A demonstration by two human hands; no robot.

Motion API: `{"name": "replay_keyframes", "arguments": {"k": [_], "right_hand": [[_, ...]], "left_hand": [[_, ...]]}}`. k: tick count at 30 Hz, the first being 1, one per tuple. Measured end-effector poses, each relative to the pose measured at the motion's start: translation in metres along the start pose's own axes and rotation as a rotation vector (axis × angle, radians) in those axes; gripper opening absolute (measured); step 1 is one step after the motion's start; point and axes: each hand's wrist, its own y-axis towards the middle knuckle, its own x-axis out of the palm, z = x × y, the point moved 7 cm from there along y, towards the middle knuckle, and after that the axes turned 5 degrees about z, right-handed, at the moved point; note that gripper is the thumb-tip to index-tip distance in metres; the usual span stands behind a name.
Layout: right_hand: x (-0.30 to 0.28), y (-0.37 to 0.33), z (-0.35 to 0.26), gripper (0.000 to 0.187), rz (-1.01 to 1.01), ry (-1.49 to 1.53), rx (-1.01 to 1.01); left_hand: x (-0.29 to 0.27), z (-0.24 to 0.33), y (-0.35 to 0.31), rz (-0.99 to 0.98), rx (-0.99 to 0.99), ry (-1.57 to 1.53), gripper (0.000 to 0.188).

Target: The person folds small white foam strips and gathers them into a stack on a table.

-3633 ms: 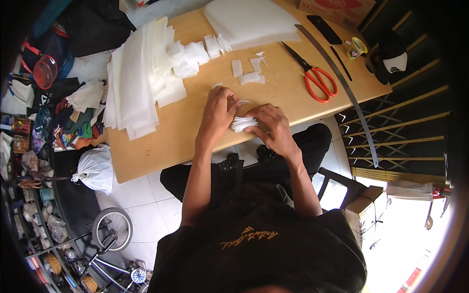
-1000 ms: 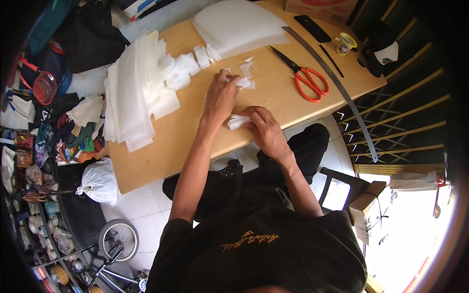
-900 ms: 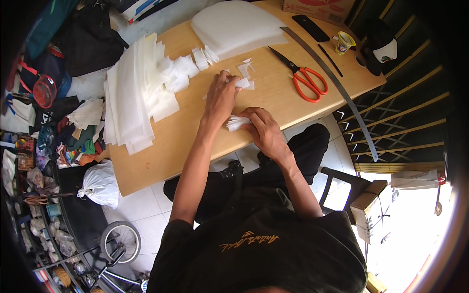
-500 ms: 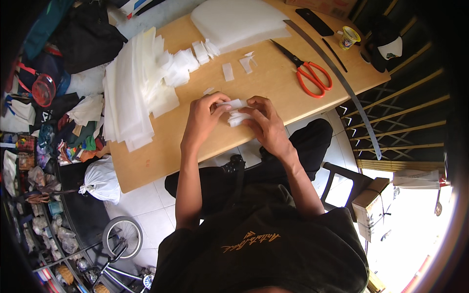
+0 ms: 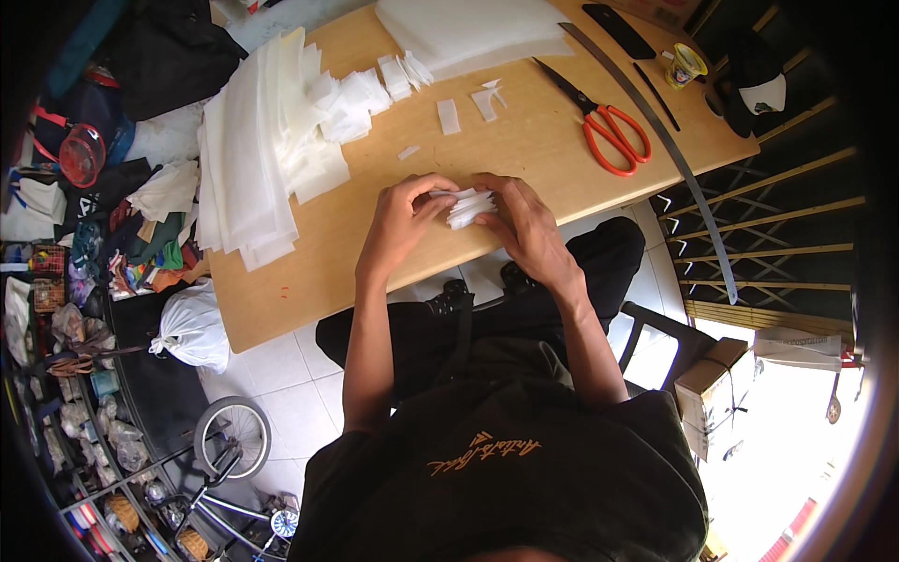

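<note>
Close to the table's front edge, a small stack of white strips (image 5: 471, 208) is pinched between my two hands. My left hand (image 5: 408, 214) has its thumb and fingers closed on the stack's left end. My right hand (image 5: 526, 223) grips the right end, thumb below and fingers curled over the top. The strips look thin and slightly fanned; whether they are paper or fabric I cannot tell. Beyond my hands lie a loose white rectangle (image 5: 449, 117), a forked white scrap (image 5: 487, 100) and a tiny offcut (image 5: 408, 152).
Long white sheets (image 5: 253, 169) and shorter pieces (image 5: 351, 105) cover the table's left side. A large white sheet pile (image 5: 468, 33) lies at the back. Scissors with orange handles (image 5: 615, 140), a long metal ruler (image 5: 655, 126) and a yellow cup (image 5: 686, 66) are on the right.
The strips have been gathered into a tighter stack between my hands. Both hands have shifted slightly right, and the whole view has tilted a little.
</note>
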Motion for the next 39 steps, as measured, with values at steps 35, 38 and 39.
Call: {"name": "replay_keyframes", "arguments": {"k": [35,38,39], "right_hand": [[0.003,-0.003,0.001,0.034,0.033,-0.105,-0.006],[0.002,-0.001,-0.003,0.038,0.039,-0.131,-0.029],[0.001,-0.001,-0.004,0.039,0.054,-0.117,-0.028]], "left_hand": [[0.004,-0.002,-0.005,0.035,-0.006,-0.224,0.018],[0.006,0.005,-0.014,0.053,0.056,-0.141,0.026],[0.007,0.009,-0.017,0.065,0.099,-0.093,0.029]]}}
